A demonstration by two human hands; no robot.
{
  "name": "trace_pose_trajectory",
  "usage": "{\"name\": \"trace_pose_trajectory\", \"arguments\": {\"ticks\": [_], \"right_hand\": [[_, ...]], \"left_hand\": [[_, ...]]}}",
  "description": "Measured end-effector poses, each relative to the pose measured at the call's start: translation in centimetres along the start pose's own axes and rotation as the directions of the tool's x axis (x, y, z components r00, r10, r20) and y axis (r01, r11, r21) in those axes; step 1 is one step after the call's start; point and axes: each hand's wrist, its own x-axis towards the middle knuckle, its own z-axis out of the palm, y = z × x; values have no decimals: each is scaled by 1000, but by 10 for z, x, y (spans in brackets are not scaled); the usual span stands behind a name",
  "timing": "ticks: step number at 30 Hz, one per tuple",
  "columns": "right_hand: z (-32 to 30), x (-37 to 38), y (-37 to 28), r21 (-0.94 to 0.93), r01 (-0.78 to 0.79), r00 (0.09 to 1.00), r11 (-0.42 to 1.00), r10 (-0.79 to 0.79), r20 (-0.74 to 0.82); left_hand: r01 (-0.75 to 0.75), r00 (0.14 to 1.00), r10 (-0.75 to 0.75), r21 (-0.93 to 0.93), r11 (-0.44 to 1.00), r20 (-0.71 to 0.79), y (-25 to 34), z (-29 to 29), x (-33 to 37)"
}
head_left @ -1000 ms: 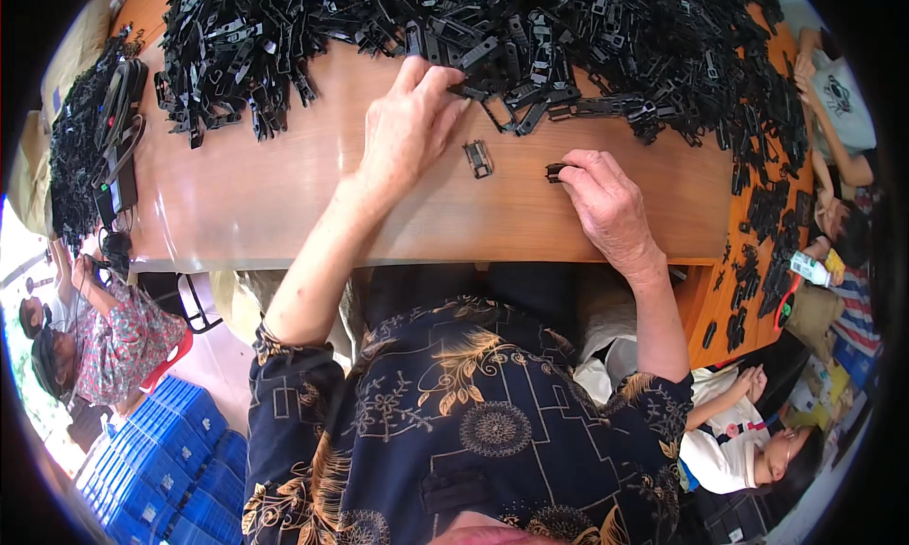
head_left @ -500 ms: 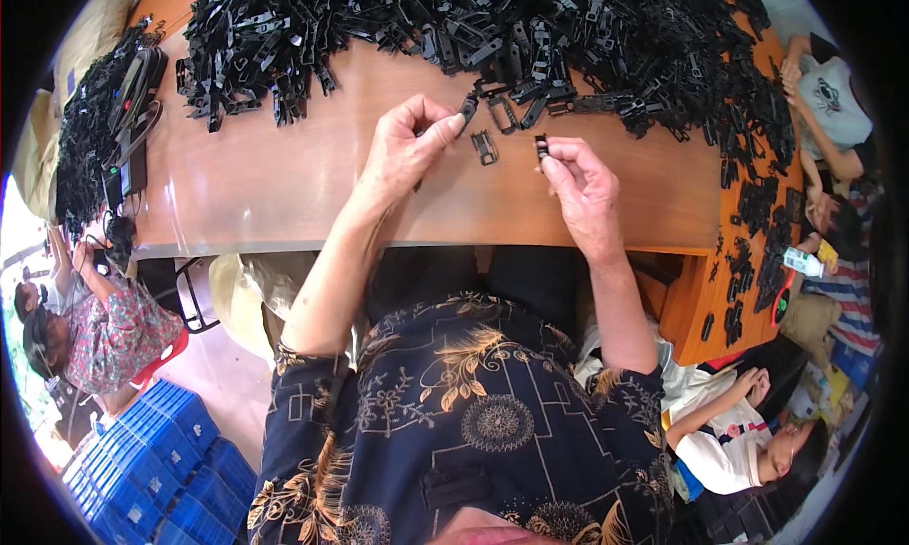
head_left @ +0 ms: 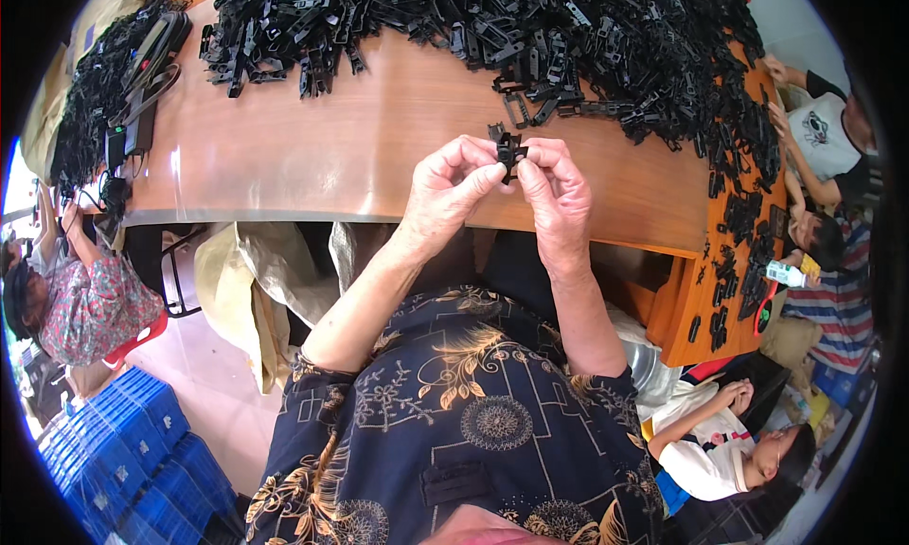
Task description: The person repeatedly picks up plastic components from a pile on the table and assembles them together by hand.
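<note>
Black parts [head_left: 511, 151] are held up between the fingertips, over the near portion of the wooden surface [head_left: 312, 157]. Across its far side spreads a big pile [head_left: 454, 24] of similar black pieces. The left hand [head_left: 453, 187] and right hand [head_left: 557, 199], apart half a second ago with one part each, have now met, both pinching; this suggests the work has passed from picking up to handling the two together, though whether they are joined is too small to tell. Just beyond lie an open rectangular frame [head_left: 517, 110] and a smaller piece [head_left: 495, 129], partly hidden.
</note>
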Motion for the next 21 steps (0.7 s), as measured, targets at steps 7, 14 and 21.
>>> {"name": "trace_pose_trajectory", "arguments": {"ticks": [7,14,21], "right_hand": [[-1,-4,-2,-529,215,976,821,-162,145],[4,-20,-2,-760,256,966,598,-134,220],[1,-12,21,-651,53,992,757,36,122]], "left_hand": [[-32,993,60,252,967,-105,-11,-1,-9],[-8,986,82,452,892,-145,-15,-1,-11],[-294,799,576,948,123,173,33,-54,26]]}}
